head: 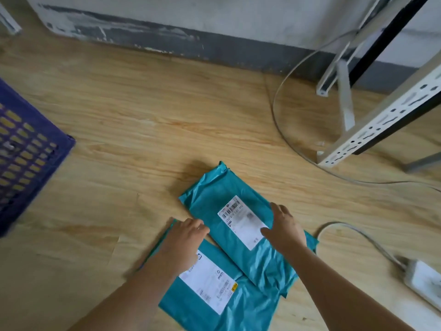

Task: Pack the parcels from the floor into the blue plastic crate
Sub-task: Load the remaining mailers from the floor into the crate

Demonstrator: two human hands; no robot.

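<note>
Both hands down on two teal parcels lying at 6 o'clock on the wooden floor point(148, 120).

Right hand point(284, 225) laid flat on the upper parcel point(222, 187), fingers point(278, 209) straight and a little spread, thumb reaching onto its white label point(241, 223). Left hand point(183, 237) over the far left corner of the lower parcel point(238, 311), fingers point(199, 226) close together and stretched toward the upper parcel's left edge; too blurred to tell whether touching it. Upper parcel tilted, lying partly across the lower one's right side. Blue plastic crate point(28, 149) at 9 o'clock, well apart from both parcels and cut off by the frame edge. White power strip point(424, 280) at 4 o'clock, perforated metal shelf frame point(381, 120) at 2 o'clock.
</note>
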